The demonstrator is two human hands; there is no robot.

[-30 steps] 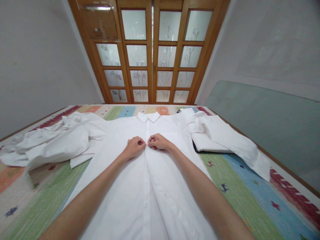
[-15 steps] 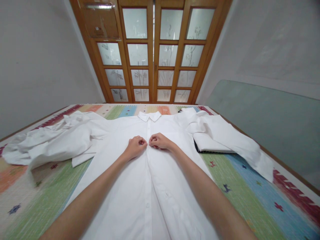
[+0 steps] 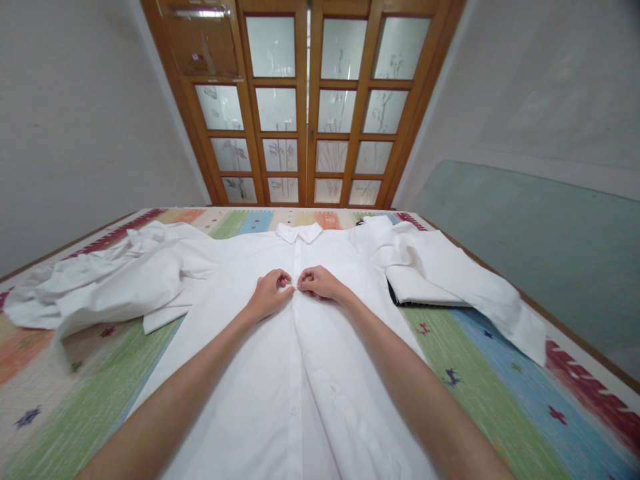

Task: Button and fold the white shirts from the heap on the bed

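A white long-sleeved shirt (image 3: 250, 393) lies spread face up, its collar (image 3: 299, 233) at the far end. Down its middle runs the button placket (image 3: 296, 360), fastened near the collar and parted lower down. My right hand (image 3: 317, 281) pinches the placket's edge at chest height with thumb and forefinger. Just left of it, my left hand (image 3: 273, 293) rests by the same spot, a small gap showing between its thumb and curled fingers. The button between the hands is too small to make out. A lower button (image 3: 294, 411) shows on the placket.
The left sleeve (image 3: 125, 273) lies bunched and the right sleeve (image 3: 465, 273) stretches out sideways. Beneath is a striped, patterned cloth (image 3: 500, 380). A dark-edged folded item (image 3: 425, 293) pokes out under the right sleeve. Wooden glass-paned doors (image 3: 307, 107) stand beyond, walls at both sides.
The thumb and fingers of my left hand have parted slightly from a pinch. My right hand stays almost where it was, and the shirt has hardly moved.
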